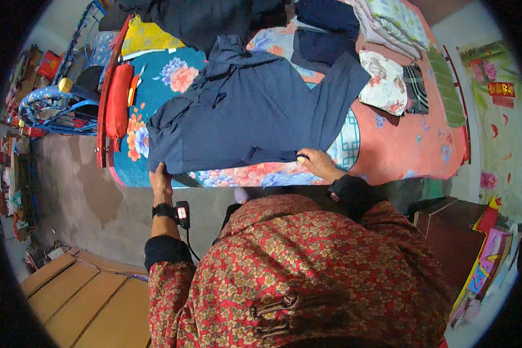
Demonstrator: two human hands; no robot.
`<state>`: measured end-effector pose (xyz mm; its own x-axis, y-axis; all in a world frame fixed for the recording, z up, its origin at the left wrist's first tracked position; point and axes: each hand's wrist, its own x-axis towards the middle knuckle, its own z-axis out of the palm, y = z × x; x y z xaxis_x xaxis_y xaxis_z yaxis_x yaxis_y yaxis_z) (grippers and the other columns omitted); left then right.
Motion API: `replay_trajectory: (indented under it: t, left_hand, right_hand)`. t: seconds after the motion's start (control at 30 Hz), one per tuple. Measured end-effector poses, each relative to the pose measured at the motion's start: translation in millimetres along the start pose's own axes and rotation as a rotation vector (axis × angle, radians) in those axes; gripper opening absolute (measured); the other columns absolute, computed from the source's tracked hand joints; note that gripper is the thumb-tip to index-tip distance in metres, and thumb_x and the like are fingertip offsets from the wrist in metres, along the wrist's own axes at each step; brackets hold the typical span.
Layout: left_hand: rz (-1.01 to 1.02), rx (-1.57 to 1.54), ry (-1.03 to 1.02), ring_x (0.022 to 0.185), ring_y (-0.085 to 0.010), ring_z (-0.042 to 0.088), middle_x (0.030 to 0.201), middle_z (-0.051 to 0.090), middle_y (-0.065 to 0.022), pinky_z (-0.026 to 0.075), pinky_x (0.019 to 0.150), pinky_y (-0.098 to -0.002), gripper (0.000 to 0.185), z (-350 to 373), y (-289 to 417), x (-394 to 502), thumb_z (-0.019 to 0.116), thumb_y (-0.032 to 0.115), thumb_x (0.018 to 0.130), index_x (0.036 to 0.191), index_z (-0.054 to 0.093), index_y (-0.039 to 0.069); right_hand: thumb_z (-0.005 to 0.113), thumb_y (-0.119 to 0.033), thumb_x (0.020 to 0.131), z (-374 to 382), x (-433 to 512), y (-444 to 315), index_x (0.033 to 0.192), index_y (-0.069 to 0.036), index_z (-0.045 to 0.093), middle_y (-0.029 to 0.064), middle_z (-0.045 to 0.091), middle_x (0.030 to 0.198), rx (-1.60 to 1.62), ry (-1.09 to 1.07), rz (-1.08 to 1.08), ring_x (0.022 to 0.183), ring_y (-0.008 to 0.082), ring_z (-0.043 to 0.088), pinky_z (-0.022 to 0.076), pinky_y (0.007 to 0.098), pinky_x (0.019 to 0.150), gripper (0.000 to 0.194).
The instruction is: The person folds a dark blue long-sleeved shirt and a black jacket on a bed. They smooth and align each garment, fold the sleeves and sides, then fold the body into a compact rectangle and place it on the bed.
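Note:
A dark blue hooded garment (252, 113) lies spread on a bed with a floral cover (400, 143). Its hood (232, 54) points to the far side, and one sleeve (343, 87) stretches out to the right. At the garment's near left corner, my left hand (161, 180) pinches the edge. My right hand (321, 163) grips the near edge further right, where the fabric is bunched or folded. The fingertips of both hands are partly hidden by cloth.
Dark clothes (191, 21) and a yellow patterned cloth (150, 37) lie at the bed's far side. Folded floral fabric (383, 82) sits to the right. A red cylindrical bolster (119, 102) rests by the red bed rail (102, 135). A blue metal-framed chair (65, 108) stands left.

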<state>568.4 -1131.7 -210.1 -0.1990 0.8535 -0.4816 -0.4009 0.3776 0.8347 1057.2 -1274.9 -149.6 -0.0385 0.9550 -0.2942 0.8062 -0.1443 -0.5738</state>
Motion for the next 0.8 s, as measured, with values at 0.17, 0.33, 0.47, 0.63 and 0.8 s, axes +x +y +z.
replay_trajectory:
  t: [0.17,0.33,0.47,0.63,0.8]
  left_hand:
    - [-0.084,-0.022,0.053,0.102,-0.0288,0.056,0.116,0.054,-0.0135,0.051,0.081,-0.0459,0.041,1,-10,-1,0.051,0.005,0.086,0.126,0.042,0.006]
    - [-0.152,-0.102,-0.016,0.098,-0.0277,0.057,0.111,0.057,-0.0120,0.048,0.082,-0.0472,0.033,-21,-25,11,0.053,0.006,0.085,0.118,0.048,0.006]
    - [-0.185,-0.118,0.020,0.095,-0.0257,0.056,0.107,0.057,-0.0078,0.046,0.079,-0.0447,0.028,-34,-33,11,0.057,0.011,0.085,0.111,0.051,0.008]
    - [-0.210,-0.108,0.026,0.091,-0.0223,0.055,0.102,0.057,-0.0044,0.046,0.073,-0.0429,0.020,-39,-36,1,0.060,0.015,0.085,0.104,0.053,0.011]
    - [-0.324,-0.140,-0.063,0.081,-0.0201,0.057,0.090,0.059,-0.0014,0.047,0.070,-0.0380,0.014,-28,-36,-11,0.063,0.020,0.084,0.093,0.055,0.012]
  right_hand:
    - [0.062,-0.030,0.082,-1,-9,-6,0.106,-0.009,0.060,0.0103,0.064,0.098,-0.138,-0.077,-0.172,0.097,0.0280,0.058,0.0428,0.0410,0.081,0.032]
    - [0.064,-0.027,0.082,10,-22,-4,0.106,-0.004,0.059,0.0122,0.066,0.087,0.148,-0.134,-0.056,0.081,0.0272,0.063,0.0470,0.0386,0.073,0.034]
    - [0.067,-0.020,0.082,26,-28,14,0.099,0.001,0.061,0.0107,0.066,0.076,0.288,0.069,0.057,0.068,0.0200,0.063,0.0490,0.0329,0.062,0.027]
    - [0.057,-0.016,0.085,44,-26,37,0.100,-0.001,0.063,0.0027,0.057,0.072,0.507,0.004,0.492,0.062,0.0094,0.055,0.0444,0.0226,0.048,0.023]
    - [0.060,-0.027,0.084,59,-24,33,0.093,-0.004,0.062,0.0022,0.058,0.074,0.822,0.065,0.702,0.062,0.0097,0.055,0.0429,0.0223,0.049,0.024]
